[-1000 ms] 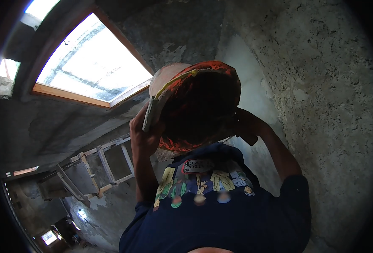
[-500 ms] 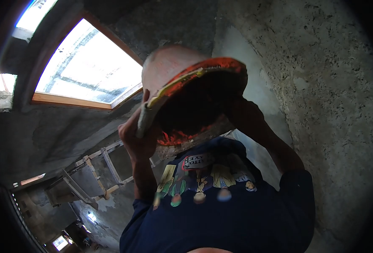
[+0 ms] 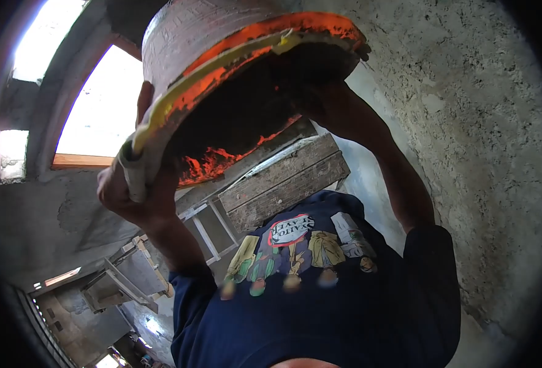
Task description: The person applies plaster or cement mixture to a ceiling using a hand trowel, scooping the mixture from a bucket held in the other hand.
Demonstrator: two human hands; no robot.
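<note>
I hold a plaster-smeared bucket (image 3: pixel 209 37) in both hands, tilted so that its dark opening shows. Its orange rim, with a yellowish strip along it, is worn and caked. My left hand (image 3: pixel 139 190) is closed on the left side of the rim, next to a pale tube-like piece (image 3: pixel 133 175). At the opening's right side is my right hand (image 3: pixel 332 104), in deep shadow, with fingertips showing at the rim's right end. What the bucket holds, if anything, is too dark to make out.
Rough plastered wall (image 3: pixel 467 153) rises close on the right. Dirty wooden planks (image 3: pixel 286 181) lie beyond the bucket, near a wooden frame like a ladder or scaffold (image 3: pixel 130 282). A bright wood-framed window (image 3: pixel 99 107) is at the left.
The bucket has shifted up and to the left in view and looks larger, with both hands still on it. The planks beyond it now show more fully.
</note>
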